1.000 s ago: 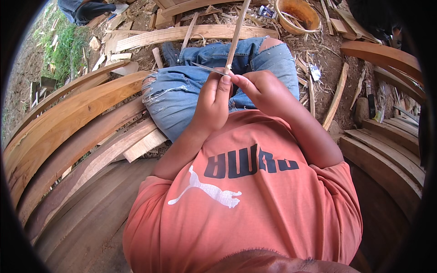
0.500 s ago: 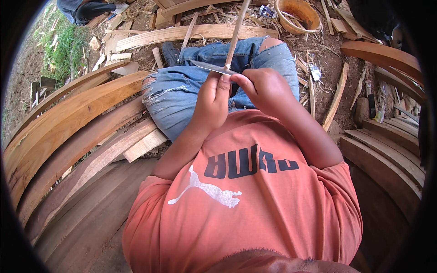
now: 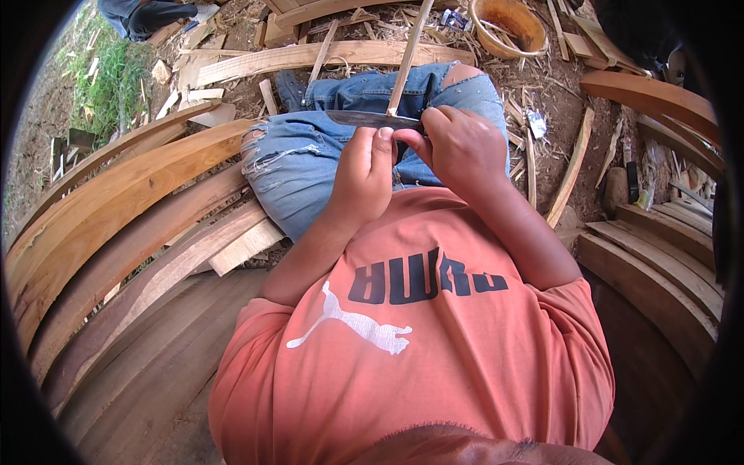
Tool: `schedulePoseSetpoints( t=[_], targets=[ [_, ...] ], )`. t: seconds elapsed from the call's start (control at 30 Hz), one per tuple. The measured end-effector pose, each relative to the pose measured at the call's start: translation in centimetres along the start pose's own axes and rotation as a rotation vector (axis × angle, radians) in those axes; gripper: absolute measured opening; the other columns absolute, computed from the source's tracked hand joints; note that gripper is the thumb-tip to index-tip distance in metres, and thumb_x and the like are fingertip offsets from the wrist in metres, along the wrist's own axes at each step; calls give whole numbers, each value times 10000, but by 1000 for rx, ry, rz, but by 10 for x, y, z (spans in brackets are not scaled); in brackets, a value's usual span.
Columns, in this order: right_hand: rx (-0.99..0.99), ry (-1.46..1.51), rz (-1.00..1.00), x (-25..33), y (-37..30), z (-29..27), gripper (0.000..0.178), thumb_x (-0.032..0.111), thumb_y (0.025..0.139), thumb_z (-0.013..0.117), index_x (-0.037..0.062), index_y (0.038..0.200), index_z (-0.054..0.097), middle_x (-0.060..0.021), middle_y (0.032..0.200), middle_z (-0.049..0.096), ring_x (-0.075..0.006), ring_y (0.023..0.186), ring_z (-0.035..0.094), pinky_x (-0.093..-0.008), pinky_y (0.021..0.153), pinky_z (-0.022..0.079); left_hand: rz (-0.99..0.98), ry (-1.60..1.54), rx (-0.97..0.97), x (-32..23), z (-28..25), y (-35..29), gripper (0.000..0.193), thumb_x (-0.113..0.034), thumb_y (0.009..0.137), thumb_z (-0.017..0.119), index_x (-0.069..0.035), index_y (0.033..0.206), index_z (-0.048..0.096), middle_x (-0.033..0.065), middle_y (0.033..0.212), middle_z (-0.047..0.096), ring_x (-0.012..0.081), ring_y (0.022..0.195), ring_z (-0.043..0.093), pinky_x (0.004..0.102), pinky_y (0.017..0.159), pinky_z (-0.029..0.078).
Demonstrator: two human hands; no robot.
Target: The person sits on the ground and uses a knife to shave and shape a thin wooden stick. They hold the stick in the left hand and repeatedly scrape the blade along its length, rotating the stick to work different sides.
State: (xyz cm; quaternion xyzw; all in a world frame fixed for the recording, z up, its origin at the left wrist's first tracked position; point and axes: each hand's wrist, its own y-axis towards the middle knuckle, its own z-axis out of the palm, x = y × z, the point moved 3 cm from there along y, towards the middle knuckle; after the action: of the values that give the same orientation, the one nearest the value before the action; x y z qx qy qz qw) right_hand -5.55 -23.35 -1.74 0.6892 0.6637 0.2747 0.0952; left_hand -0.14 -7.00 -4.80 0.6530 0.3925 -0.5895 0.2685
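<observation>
My right hand (image 3: 465, 147) is closed round the handle of a knife (image 3: 370, 118); its blade points left and lies across a thin wooden stick (image 3: 407, 62). The stick runs up and away from my hands over my jeans (image 3: 298, 155). My left hand (image 3: 364, 167) is closed at the stick's near end, its thumb straight up just below the blade. The stick's near end is hidden by my fingers. Both hands are close together above my lap, the right thumb reaching toward the left one.
Curved wooden planks (image 3: 132, 182) are stacked at my left, and more boards (image 3: 651, 267) at my right. A long plank (image 3: 333, 58) lies beyond my legs among wood scraps. An orange-brown basin (image 3: 508, 27) stands at the far right. Another person's legs (image 3: 151, 17) show at far left.
My right hand has moved slightly up and right, turning over a little. The knife blade has shifted from slanting to nearly level across the stick.
</observation>
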Motion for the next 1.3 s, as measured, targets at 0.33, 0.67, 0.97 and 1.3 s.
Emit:
schedulePoseSetpoints(
  t=[0.33,0.67,0.97,1.3],
  targets=[
    [141,299,178,-11,2,6,487,475,1031,658,98,734,572,-54,652,598,-244,572,603,-366,529,444,144,39,2,-27,-4,0,267,-187,1147,474,17,1183,641,94,844,656,163,740,582,333,699,491],
    [111,1775,781,-41,-3,17,523,533,1125,454,103,830,495,9,664,441,-103,487,363,-271,460,323,272,244,-103,-41,-15,-3,242,-159,1132,498,-18,1265,645,94,806,596,164,653,521,329,638,451],
    [180,1629,806,-27,22,11,378,302,1036,722,-14,1240,687,8,662,511,-86,468,432,-264,411,366,266,220,-40,-42,-16,-6,229,-77,1089,531,-11,1286,628,172,965,698,279,807,669,378,751,520],
    [236,1733,812,-15,27,14,379,330,1004,748,-11,1147,663,6,667,477,-104,490,454,-274,410,387,313,251,-57,-40,-11,-9,243,-69,1070,557,-2,1300,597,216,1055,709,385,973,714,444,811,541]
  ],
)
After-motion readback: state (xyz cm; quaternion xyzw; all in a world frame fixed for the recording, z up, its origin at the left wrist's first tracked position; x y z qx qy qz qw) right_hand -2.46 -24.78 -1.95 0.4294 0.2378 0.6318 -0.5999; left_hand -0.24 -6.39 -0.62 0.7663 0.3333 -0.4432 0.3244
